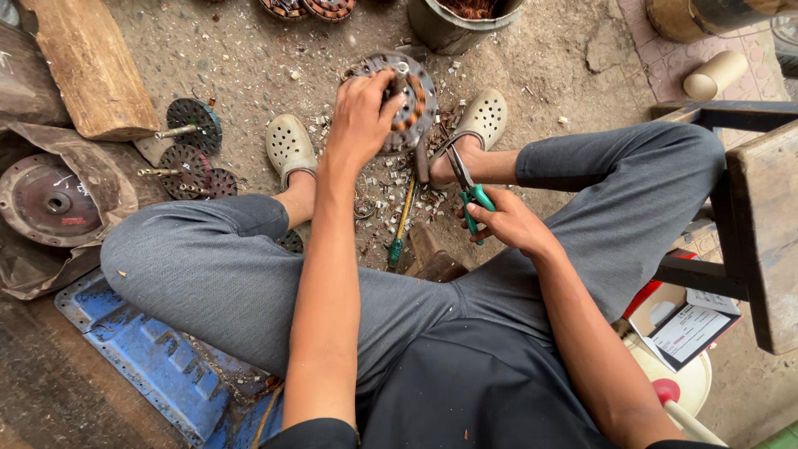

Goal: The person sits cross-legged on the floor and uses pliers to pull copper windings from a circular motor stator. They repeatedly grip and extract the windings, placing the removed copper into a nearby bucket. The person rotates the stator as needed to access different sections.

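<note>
A round motor stator (407, 96) with copper windings stands on edge on the dirt floor between my feet. My left hand (362, 112) grips its rim and windings from above. My right hand (503, 218) holds green-handled pliers (467, 185) with the jaws pointing up toward the stator's lower edge. A screwdriver (401, 226) with a green handle and a hammer (426, 166) lie on the ground just below the stator, among metal scraps.
Other rotors with shafts (189, 125) lie at left beside a wooden block (91, 66) and a round metal cover (46, 199). A metal bucket (453, 25) stands behind. A wooden stool (748, 208) is at right; a blue metal sheet (141, 349) lies under my left leg.
</note>
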